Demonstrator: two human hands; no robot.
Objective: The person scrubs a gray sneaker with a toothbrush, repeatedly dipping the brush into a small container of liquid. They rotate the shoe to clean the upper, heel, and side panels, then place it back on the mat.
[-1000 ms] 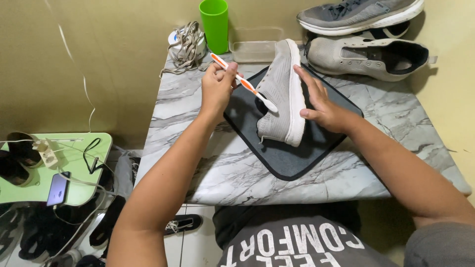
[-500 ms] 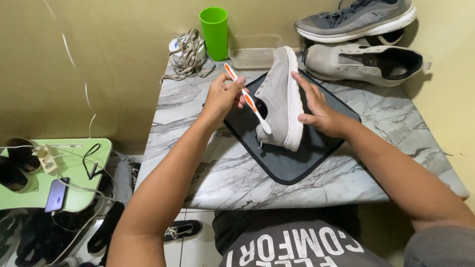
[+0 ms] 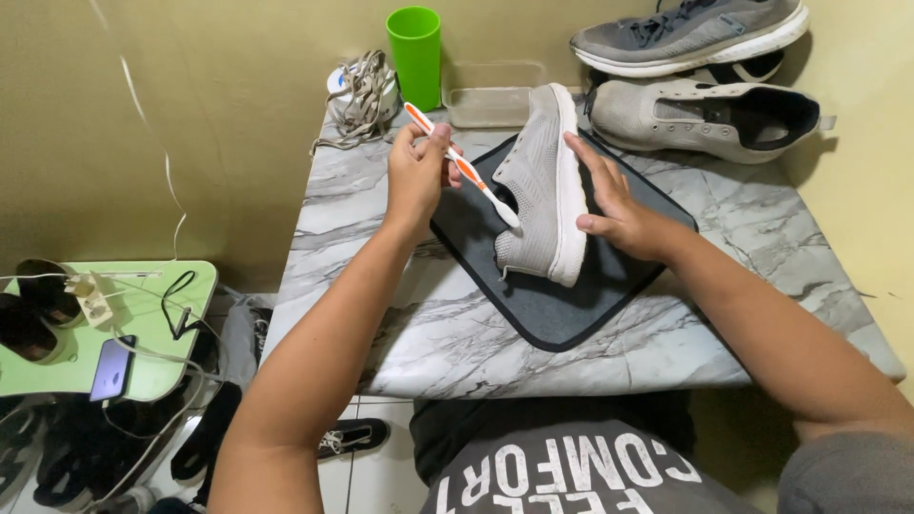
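Head view: left hand (image 3: 416, 176) clamped on orange-white toothbrush (image 3: 463, 167), bristle end touching side of grey sneaker (image 3: 543, 181). Sneaker lies on its side on dark mat (image 3: 562, 305), mid marble table (image 3: 428, 324). Right hand (image 3: 619, 205) flat, fingers spread, pressed against white sole, gripping nothing. Green cup (image 3: 416, 43) far, near wall. 2 more grey shoes (image 3: 705, 114) far right.

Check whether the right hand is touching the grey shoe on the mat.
Touching. The head view shows the right hand laid flat against the white sole of the grey shoe, propping it on its side, with no gap visible between them.
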